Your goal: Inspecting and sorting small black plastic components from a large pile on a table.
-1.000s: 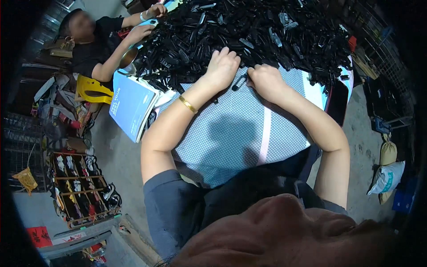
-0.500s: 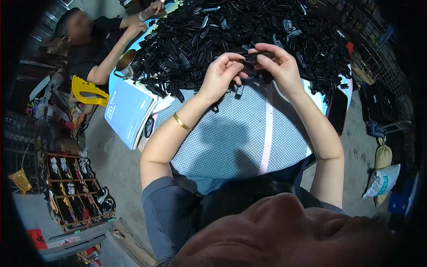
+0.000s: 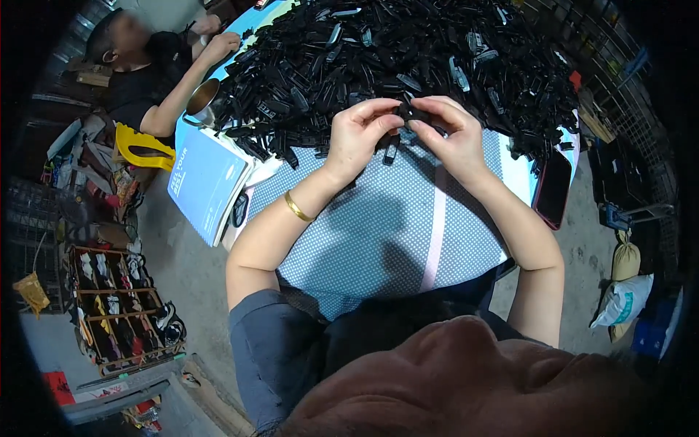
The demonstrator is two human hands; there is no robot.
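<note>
Hands (image 3: 408, 135) pinching small black part (image 3: 409, 113), dotted tablecloth (image 3: 378, 233), black parts heap (image 3: 393, 51), concrete floor (image 3: 182, 269).

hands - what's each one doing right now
left hand: shut on the small black part
right hand: shut on the same small black part

A grey concrete floor (image 3: 178, 280) surrounds the cloth-covered table (image 3: 378, 240). A wooden crate (image 3: 120, 313) stands at the left, sacks (image 3: 619, 298) lie at the right.
</note>
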